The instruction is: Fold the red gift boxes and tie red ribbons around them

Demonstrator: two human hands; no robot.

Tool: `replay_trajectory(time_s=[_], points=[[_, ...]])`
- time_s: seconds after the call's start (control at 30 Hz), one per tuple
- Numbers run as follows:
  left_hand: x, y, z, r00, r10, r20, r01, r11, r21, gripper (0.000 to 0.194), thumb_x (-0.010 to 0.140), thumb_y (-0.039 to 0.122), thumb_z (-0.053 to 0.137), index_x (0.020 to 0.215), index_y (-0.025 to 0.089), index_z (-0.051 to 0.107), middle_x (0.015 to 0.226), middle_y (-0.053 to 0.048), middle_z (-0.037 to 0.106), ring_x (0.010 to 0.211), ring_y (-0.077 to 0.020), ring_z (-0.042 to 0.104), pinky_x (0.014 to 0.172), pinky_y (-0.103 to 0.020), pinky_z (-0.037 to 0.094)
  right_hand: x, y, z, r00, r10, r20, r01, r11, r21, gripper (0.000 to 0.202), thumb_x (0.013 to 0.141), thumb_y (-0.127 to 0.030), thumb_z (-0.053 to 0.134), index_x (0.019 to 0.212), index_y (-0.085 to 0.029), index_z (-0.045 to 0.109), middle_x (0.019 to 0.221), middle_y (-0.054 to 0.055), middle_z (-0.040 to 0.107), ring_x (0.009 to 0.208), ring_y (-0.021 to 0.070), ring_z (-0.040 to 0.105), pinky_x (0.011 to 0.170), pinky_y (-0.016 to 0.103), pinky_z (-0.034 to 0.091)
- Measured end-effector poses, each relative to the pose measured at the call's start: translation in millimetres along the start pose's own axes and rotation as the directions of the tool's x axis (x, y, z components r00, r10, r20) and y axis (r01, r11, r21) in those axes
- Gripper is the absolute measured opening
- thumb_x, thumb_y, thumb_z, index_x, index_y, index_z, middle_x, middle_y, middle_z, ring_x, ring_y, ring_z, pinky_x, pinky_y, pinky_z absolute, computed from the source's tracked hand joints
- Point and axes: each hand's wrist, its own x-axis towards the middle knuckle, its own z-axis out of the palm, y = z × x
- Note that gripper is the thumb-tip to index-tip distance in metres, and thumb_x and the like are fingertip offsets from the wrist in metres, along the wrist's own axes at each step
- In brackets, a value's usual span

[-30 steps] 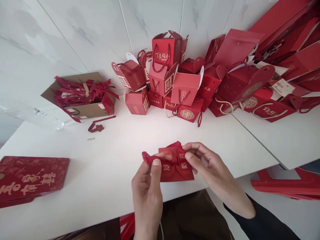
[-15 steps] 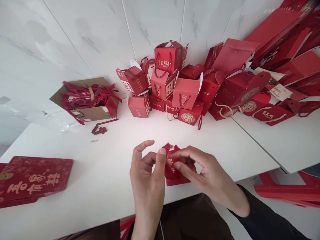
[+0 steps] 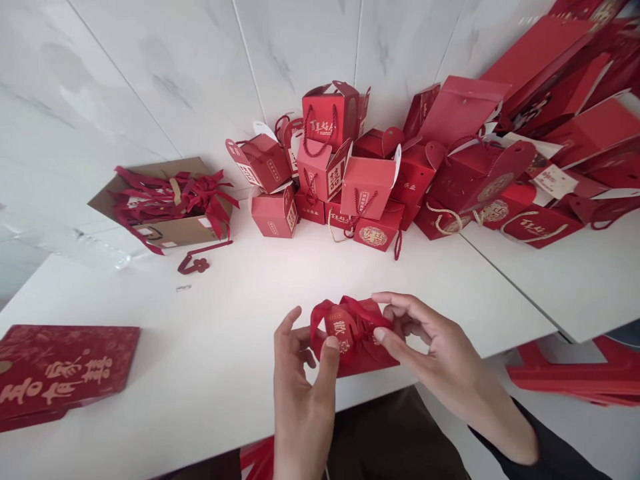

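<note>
A small red gift box (image 3: 367, 362) with gold characters sits in front of me near the table's front edge. Red ribbon (image 3: 354, 305) loops over its top and crosses near the middle. At the box's left side, my left hand (image 3: 305, 387) has its thumb against the box and its index finger behind the ribbon's left loop, the ribbon between them. My right hand (image 3: 425, 340) pinches the ribbon at the right, thumb and index finger close together. The other right fingers curl behind it, and their tips are partly hidden.
Behind, red gift boxes (image 3: 327, 170) with cord handles are piled against the wall. A cardboard box (image 3: 187, 233) of red ribbons stands back left, a flower-ended strip (image 3: 200, 265) before it. A red printed bag (image 3: 75, 370) lies left. Red stools (image 3: 575, 373) stand beyond the table's right edge.
The ribbon has spread into wider loops over the box, and more of the box's top shows. My right hand has shifted right with the ribbon; my left thumb has lowered onto the box.
</note>
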Motion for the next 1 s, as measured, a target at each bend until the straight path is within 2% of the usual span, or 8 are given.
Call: replay_trajectory(time_s=[0.1, 0.2, 0.37, 0.53, 0.67, 0.8, 0.87, 1.0], points=[[1.7, -12.6, 1.9, 0.998, -0.058, -0.032, 0.053, 0.989, -0.135, 0.058, 0.082, 0.051, 0.076, 0.13, 0.023, 0.061, 0.096, -0.004, 0.071, 0.086, -0.0171, 0.066, 0.079, -0.03, 0.056, -6.1, 11.1, 1.8, 0.986, 0.157, -0.056, -0.149, 0.98, 0.131, 0.04, 0.094, -0.053, 0.066, 0.126, -0.028, 0.066, 0.097, 0.002, 0.069, 0.082, 0.0169, 0.068, 0.071, 0.025, 0.061], [3.4, -19.9, 2.8, 0.987, -0.122, -0.102, 0.087, 0.951, -0.296, 0.039, 0.082, 0.052, 0.076, 0.099, 0.017, 0.073, 0.097, -0.007, 0.075, 0.093, -0.0193, 0.071, 0.087, -0.03, 0.058, -8.5, 14.8, 5.7, 0.969, 0.239, -0.065, -0.212, 0.936, 0.282, 0.043, 0.092, -0.057, 0.067, 0.12, -0.024, 0.067, 0.092, 0.003, 0.07, 0.072, 0.0157, 0.068, 0.064, 0.024, 0.063], [3.0, -25.3, 4.8, 0.951, -0.271, -0.145, 0.148, 0.817, -0.557, 0.03, 0.077, 0.044, 0.081, 0.085, 0.016, 0.075, 0.091, -0.008, 0.077, 0.09, -0.0205, 0.075, 0.089, -0.034, 0.062, -7.5, 12.1, 11.6, 0.963, 0.225, -0.146, -0.17, 0.933, 0.317, 0.038, 0.088, -0.059, 0.072, 0.097, -0.022, 0.066, 0.087, 0.002, 0.069, 0.065, 0.014, 0.067, 0.059, 0.021, 0.062], [0.9, -33.2, 5.7, 0.903, -0.412, -0.125, 0.228, 0.704, -0.672, 0.021, 0.081, 0.036, 0.077, 0.081, 0.016, 0.073, 0.09, -0.008, 0.078, 0.084, -0.0201, 0.076, 0.082, -0.034, 0.065, -6.6, 13.1, 13.0, 0.97, 0.176, -0.168, -0.129, 0.957, 0.259, 0.03, 0.093, -0.055, 0.069, 0.098, -0.025, 0.065, 0.091, 0.001, 0.069, 0.082, 0.0141, 0.069, 0.07, 0.018, 0.061], [0.2, -24.4, -2.7, 0.961, -0.23, -0.15, 0.136, 0.874, -0.467, 0.035, 0.077, 0.05, 0.08, 0.086, 0.016, 0.074, 0.081, -0.006, 0.076, 0.07, -0.0185, 0.072, 0.07, -0.031, 0.064, -2.1, 8.1, 9.2, 0.981, 0.096, -0.166, -0.068, 0.984, 0.162, 0.025, 0.097, -0.051, 0.065, 0.099, -0.026, 0.065, 0.1, 0.001, 0.071, 0.09, 0.0159, 0.07, 0.074, 0.02, 0.06], [7.7, 6.7, -7.2, 0.994, -0.018, -0.109, -0.002, 0.983, -0.185, 0.035, 0.087, 0.051, 0.066, 0.084, 0.018, 0.075, 0.067, -0.004, 0.071, 0.056, -0.0165, 0.064, 0.057, -0.029, 0.057, 3.4, -5.0, 5.7, 0.977, -0.054, -0.205, 0.059, 0.998, 0.014, 0.026, 0.098, -0.043, 0.065, 0.12, -0.03, 0.058, 0.097, -0.001, 0.072, 0.086, 0.0158, 0.07, 0.071, 0.022, 0.058], [12.7, 24.3, -2.2, 0.996, 0.074, -0.057, -0.078, 0.995, -0.066, 0.035, 0.091, 0.048, 0.06, 0.077, 0.019, 0.075, 0.06, -0.002, 0.067, 0.055, -0.0154, 0.06, 0.053, -0.027, 0.051, 5.5, -12.0, 6.8, 0.98, -0.16, -0.115, 0.155, 0.987, -0.052, 0.024, 0.101, -0.036, 0.062, 0.124, -0.031, 0.058, 0.099, -0.001, 0.072, 0.086, 0.0155, 0.069, 0.072, 0.024, 0.057], [22.9, 44.3, 12.7, 0.98, 0.18, 0.082, -0.185, 0.981, 0.053, 0.047, 0.095, 0.042, 0.054, 0.054, 0.02, 0.06, 0.051, 0.0, 0.054, 0.049, -0.0116, 0.045, 0.046, -0.025, 0.038, 11.5, -20.0, 15.0, 0.945, -0.301, 0.13, 0.316, 0.941, -0.12, 0.01, 0.098, -0.024, 0.063, 0.107, -0.026, 0.066, 0.102, 0.0, 0.072, 0.087, 0.0156, 0.069, 0.08, 0.027, 0.055]])
